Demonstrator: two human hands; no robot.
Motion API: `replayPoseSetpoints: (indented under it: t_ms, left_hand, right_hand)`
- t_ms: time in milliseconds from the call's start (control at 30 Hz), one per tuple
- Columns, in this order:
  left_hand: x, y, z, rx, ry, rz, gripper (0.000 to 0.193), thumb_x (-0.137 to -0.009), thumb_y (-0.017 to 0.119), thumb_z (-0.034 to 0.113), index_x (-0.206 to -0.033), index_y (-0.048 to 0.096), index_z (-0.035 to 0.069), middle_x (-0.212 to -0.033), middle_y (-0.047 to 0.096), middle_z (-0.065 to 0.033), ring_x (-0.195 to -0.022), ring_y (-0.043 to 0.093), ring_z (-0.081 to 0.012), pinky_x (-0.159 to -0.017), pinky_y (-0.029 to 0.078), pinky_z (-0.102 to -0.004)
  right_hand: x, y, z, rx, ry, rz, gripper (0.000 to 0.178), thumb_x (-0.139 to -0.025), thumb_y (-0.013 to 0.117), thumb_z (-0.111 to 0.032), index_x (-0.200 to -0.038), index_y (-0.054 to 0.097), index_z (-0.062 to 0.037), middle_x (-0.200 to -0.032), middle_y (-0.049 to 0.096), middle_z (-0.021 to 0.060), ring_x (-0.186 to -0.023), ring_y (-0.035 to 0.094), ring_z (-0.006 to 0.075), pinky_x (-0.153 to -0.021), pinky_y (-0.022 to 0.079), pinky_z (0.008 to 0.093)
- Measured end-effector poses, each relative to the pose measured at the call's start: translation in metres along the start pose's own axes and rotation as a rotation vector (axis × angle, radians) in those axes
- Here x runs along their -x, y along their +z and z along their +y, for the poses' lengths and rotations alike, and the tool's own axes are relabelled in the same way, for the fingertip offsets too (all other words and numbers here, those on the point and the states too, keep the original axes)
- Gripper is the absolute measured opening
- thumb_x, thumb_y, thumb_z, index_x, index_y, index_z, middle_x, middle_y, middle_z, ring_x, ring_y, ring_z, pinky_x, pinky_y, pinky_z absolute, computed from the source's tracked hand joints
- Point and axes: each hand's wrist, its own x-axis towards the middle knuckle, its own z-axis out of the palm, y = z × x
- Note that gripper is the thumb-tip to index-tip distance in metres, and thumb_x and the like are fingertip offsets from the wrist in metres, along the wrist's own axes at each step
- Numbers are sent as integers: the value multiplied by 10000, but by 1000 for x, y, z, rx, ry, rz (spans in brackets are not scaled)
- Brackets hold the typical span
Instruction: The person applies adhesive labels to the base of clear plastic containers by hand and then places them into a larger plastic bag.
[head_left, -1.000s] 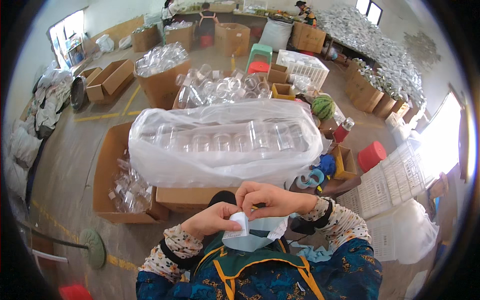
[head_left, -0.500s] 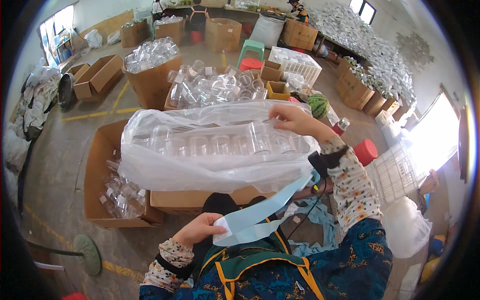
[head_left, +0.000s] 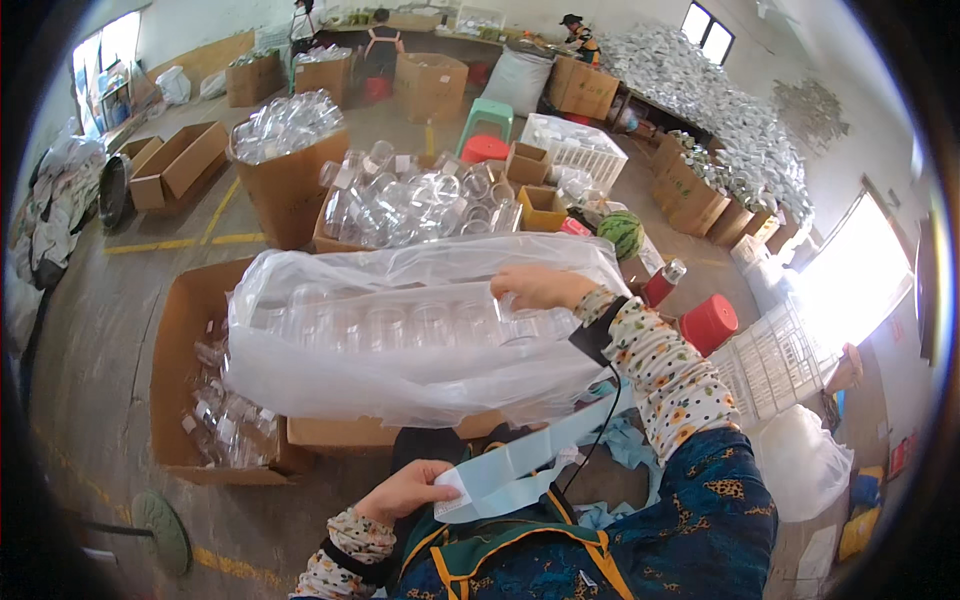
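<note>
My left hand (head_left: 415, 488) pinches the end of a light-blue strip (head_left: 540, 455) between thumb and fingers; a white label (head_left: 450, 493) sits at that end. From there the strip runs up to the right, beneath my right forearm. My right hand (head_left: 540, 287) reaches over a carton lined with a white plastic bag (head_left: 330, 375). Its fingers are curled down onto the top of a clear plastic jar (head_left: 510, 322), partly hidden by the hand. A row of similar clear jars (head_left: 432, 325) stands inside the bag.
Left of the bagged carton, an open carton (head_left: 185, 390) holds loose labelled jars. Beyond are a carton heaped with clear jars (head_left: 420, 205), a watermelon (head_left: 621, 235), a red stool (head_left: 485, 148) and a white crate (head_left: 575, 150). A red bucket (head_left: 708, 322) stands right. Two people work far back.
My right hand has moved left and down onto the jar that stood taller in the row. My left hand keeps its hold on the strip. The whole view has shifted slightly.
</note>
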Motion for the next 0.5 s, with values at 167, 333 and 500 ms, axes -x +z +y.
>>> replayPoseSetpoints:
  t_ms: [167, 333, 500]
  left_hand:
    - [-5, -4, -4, 27, -14, 18, 239, -824, 665, 127, -1003, 626, -25, -902, 649, -28, -813, 577, -76, -752, 457, -220]
    - [-6, 6, -1, -39, -7, 17, 223, -830, 663, 125, -994, 627, -22, -891, 649, -30, -805, 578, -76, -747, 459, -220]
    - [-5, 27, 27, -278, 14, 47, 207, -839, 661, 131, -975, 625, -21, -842, 630, -7, -776, 555, -65, -707, 451, -215]
  right_hand:
    - [6, 6, -24, 297, 77, 142, 364, -717, 684, -73, -1050, 540, -97, -1051, 557, 120, -1007, 545, 293, -805, 490, 403]
    - [29, 33, -31, 397, 103, 355, 345, -754, 639, -95, -1087, 548, -98, -1106, 545, 123, -1056, 525, 291, -825, 493, 405]
    - [53, 59, -41, 237, 238, 400, 289, -791, 609, -135, -1063, 559, -54, -1147, 543, 139, -1047, 522, 322, -887, 448, 414]
